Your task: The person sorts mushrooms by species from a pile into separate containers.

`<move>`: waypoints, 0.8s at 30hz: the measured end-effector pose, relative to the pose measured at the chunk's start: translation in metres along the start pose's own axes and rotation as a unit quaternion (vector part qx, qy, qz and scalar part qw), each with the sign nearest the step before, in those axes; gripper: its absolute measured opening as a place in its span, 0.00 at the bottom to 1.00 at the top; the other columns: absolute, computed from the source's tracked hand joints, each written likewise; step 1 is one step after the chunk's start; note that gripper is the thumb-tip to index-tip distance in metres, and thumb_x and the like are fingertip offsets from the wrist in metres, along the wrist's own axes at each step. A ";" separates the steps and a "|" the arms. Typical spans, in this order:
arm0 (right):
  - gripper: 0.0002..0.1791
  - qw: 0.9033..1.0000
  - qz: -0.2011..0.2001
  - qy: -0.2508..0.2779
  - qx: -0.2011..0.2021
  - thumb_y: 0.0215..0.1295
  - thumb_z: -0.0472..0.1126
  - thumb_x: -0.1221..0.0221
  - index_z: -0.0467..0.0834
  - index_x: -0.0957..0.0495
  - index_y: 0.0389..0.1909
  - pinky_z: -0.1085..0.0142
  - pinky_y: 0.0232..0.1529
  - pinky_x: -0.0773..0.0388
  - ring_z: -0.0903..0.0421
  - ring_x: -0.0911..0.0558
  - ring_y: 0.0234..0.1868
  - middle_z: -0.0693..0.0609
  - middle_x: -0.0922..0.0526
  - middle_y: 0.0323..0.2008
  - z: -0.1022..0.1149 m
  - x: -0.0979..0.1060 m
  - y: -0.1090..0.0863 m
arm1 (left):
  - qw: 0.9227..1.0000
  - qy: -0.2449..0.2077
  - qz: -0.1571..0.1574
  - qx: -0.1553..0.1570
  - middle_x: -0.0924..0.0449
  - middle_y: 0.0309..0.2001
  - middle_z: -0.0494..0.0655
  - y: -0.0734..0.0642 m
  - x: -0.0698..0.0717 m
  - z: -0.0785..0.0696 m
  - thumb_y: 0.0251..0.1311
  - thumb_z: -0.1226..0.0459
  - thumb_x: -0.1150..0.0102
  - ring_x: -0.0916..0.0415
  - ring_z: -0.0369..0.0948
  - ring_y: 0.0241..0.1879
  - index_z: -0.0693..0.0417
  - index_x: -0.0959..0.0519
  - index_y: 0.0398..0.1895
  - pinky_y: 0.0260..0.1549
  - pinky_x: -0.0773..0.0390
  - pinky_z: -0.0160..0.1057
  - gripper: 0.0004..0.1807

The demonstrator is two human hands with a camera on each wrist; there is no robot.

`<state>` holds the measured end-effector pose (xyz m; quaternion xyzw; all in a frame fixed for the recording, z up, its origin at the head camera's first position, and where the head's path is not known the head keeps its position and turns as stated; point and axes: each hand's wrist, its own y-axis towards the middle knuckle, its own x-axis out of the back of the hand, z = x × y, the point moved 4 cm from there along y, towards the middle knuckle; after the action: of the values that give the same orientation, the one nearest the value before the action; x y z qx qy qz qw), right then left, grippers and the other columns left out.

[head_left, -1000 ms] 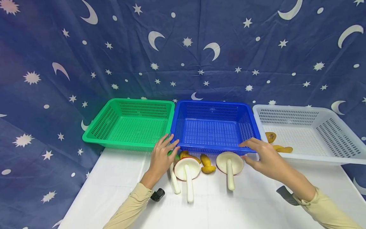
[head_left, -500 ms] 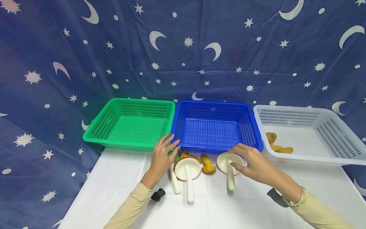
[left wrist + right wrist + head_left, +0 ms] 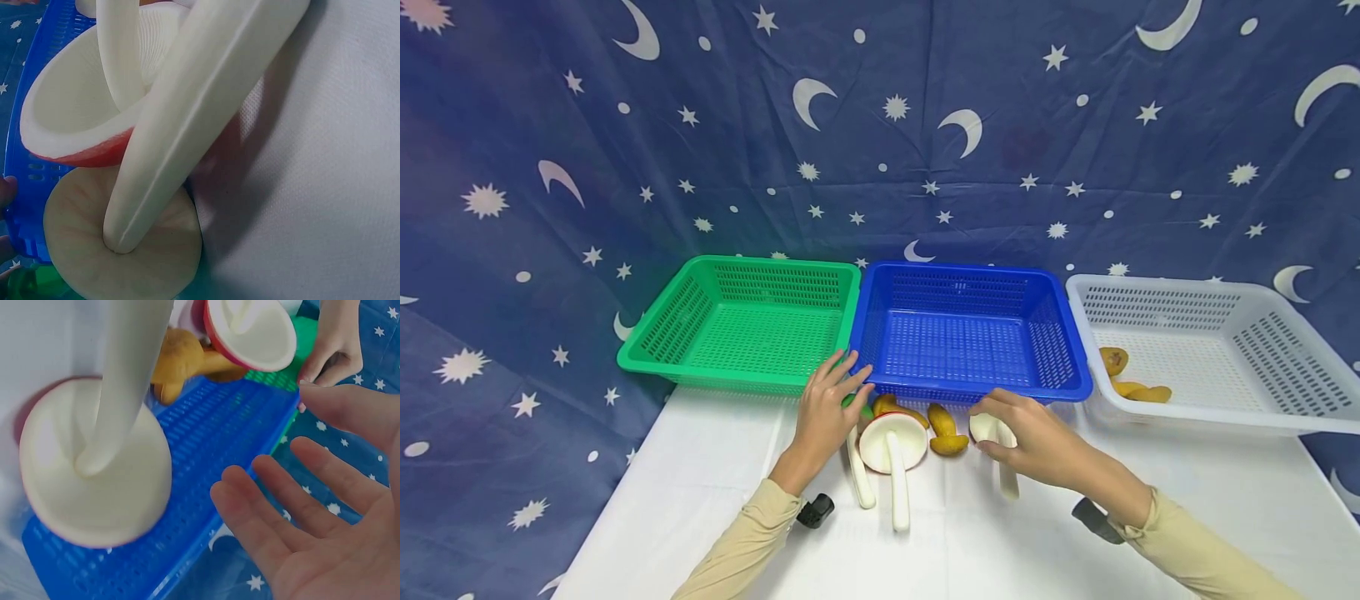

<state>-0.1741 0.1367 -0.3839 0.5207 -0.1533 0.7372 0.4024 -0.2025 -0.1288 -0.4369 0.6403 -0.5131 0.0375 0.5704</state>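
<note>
While the left hand [image 3: 826,410] is held, fingers apart, beside the green-capped mushroom [image 3: 861,479], the right hand [image 3: 1033,437] is poised, fingers likewise apart, over the rightmost pale-stemmed mushroom [image 3: 106,487] on the bench [image 3: 977,550].
Its stem would best be pinched near the cap and lifted steadily. On the left, the neighbouring yellow mushroom [image 3: 945,432] should be left unbrushed; ahead, the near rim of the blue basket [image 3: 925,387] must be cleared; rightward, bare bench is offered.

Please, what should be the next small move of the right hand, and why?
Probably, the right hand should curl its fingers around the smooth white, red-rimmed, long-stemmed mushroom: in the head view the hand overlaps its round cap, while the right wrist view shows fingers and thumb spread, not yet gripping it.
</note>
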 end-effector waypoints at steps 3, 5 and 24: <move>0.17 1.000 0.013 0.002 -0.003 0.53 0.39 0.32 0.43 0.20 0.45 0.56 0.44 0.21 0.52 0.20 0.44 0.53 0.20 0.41 0.000 -0.008 0.005 | 1.000 0.001 0.000 0.001 0.23 0.54 0.60 0.000 0.001 0.000 0.54 0.64 0.32 0.31 0.58 0.59 0.58 0.16 0.45 0.56 0.32 0.60 0.15; 0.18 1.000 0.019 0.002 -0.004 0.53 0.39 0.32 0.42 0.20 0.46 0.55 0.45 0.21 0.52 0.20 0.44 0.53 0.20 0.42 0.000 -0.014 0.008 | 1.000 0.002 0.001 0.003 0.23 0.54 0.60 0.000 0.001 -0.001 0.54 0.64 0.32 0.31 0.57 0.59 0.57 0.16 0.45 0.57 0.33 0.60 0.15; 0.19 0.997 0.061 0.045 0.001 0.49 0.33 0.32 0.38 0.19 0.45 0.68 0.29 0.26 0.56 0.26 0.33 0.43 0.23 0.42 -0.016 -0.070 0.022 | 1.000 0.004 -0.009 -0.004 0.23 0.53 0.61 -0.001 0.000 -0.001 0.49 0.65 0.28 0.31 0.58 0.59 0.58 0.16 0.45 0.57 0.33 0.59 0.17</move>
<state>-0.1917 0.1024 -0.4488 0.4770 -0.1658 0.7833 0.3626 -0.2017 -0.1285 -0.4371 0.6426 -0.5052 0.0324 0.5752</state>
